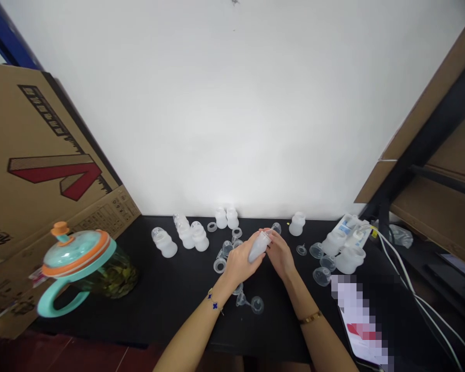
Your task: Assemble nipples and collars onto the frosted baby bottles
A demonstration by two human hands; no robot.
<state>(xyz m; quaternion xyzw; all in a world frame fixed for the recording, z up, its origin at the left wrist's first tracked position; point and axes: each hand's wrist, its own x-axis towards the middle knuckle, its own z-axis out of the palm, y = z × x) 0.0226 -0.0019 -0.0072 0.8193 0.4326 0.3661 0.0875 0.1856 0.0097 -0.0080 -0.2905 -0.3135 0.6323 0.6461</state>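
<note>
My left hand is wrapped round a white translucent bottle, which is tilted with its mouth up and to the right. At that mouth are the fingers of my right hand, bent together; whatever they pinch is too small to make out. Clear rings, domed caps and nipple-shaped pieces lie around my left hand on the black table. Just behind my right hand is another clear cap.
Capped bottles stand at left, uncapped ones at back and right, near clear cups. A teal-lidded jug and cardboard box are left; a phone and white cables right.
</note>
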